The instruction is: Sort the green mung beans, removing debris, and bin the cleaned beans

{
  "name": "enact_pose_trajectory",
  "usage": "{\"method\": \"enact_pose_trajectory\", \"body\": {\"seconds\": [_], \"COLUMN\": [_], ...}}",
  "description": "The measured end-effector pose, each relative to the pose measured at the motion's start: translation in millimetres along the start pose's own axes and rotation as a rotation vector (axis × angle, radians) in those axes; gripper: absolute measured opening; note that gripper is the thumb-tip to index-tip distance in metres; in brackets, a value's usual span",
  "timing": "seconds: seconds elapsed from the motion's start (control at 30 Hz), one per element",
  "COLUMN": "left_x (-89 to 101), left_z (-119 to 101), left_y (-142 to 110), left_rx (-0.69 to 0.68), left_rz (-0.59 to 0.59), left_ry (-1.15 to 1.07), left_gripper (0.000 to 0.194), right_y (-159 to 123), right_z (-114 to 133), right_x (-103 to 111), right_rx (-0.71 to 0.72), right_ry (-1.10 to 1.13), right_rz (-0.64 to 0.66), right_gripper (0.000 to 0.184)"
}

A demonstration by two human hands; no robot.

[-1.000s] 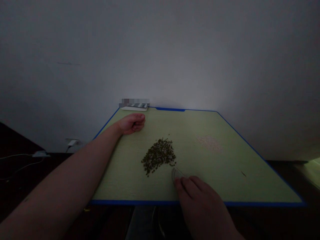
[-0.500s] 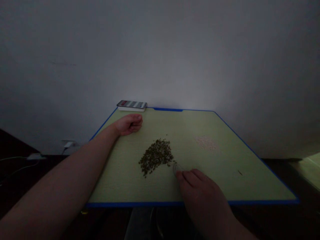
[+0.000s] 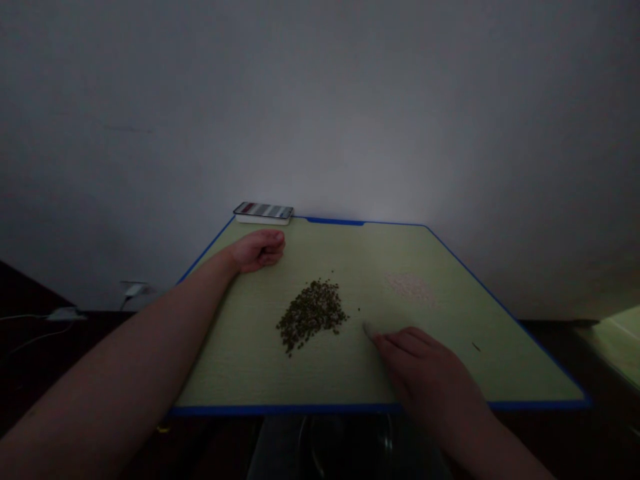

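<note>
My right hand is at the front of the table, its fingers pinched on a small clear rounded piece whose kind I cannot make out. Just left of its tip lies a heap of small dark green-brown grains with pale bits among them. One dark grain sits apart, between the heap and the fingers. Beyond the right hand, pale rice-like grains are spread thinly. My left hand rests on the table's far left, fingers curled into a loose fist with nothing showing in it.
The pale yellow-green table has a blue edge and stands against a grey wall. A phone lies on a white box at the back left corner. A thin dark sliver is at the right. Cables and a plug are low on the left.
My right hand has moved a little right, away from the dark heap, with the clear piece still in its fingers. A lone dark grain now shows in the gap. My left hand stays put.
</note>
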State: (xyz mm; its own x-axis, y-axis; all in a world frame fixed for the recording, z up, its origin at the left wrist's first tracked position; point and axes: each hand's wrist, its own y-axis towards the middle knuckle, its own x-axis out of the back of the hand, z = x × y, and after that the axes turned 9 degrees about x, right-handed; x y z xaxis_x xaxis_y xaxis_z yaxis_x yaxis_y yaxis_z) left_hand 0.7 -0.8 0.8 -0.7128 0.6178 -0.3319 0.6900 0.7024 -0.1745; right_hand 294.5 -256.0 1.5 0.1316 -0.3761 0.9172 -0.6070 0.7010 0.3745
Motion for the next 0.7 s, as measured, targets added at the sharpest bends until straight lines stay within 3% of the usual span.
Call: {"method": "enact_pose_trajectory", "body": {"seconds": [0.27, 0.5, 0.7], "left_x": [2.2, 3.4, 3.5], "left_z": [0.6, 1.3, 0.5], "left_y": [1.5, 2.8, 1.5], "left_rx": [0.0, -0.001, -0.004], "left_rz": [0.02, 0.018, 0.045], "left_ry": [0.003, 0.002, -0.01], "left_gripper": [0.036, 0.037, 0.039], "right_y": [3.3, 1.7, 16.4], "right_z": [-5.4, 18.0, 33.1], "right_x": [5.2, -4.3, -14.7], "right_rx": [-0.014, 0.067, 0.077], "right_ry": [0.046, 0.025, 0.059], "right_rz": [0.014, -0.046, -0.071], "right_gripper": [0.034, 0.037, 0.038]}}
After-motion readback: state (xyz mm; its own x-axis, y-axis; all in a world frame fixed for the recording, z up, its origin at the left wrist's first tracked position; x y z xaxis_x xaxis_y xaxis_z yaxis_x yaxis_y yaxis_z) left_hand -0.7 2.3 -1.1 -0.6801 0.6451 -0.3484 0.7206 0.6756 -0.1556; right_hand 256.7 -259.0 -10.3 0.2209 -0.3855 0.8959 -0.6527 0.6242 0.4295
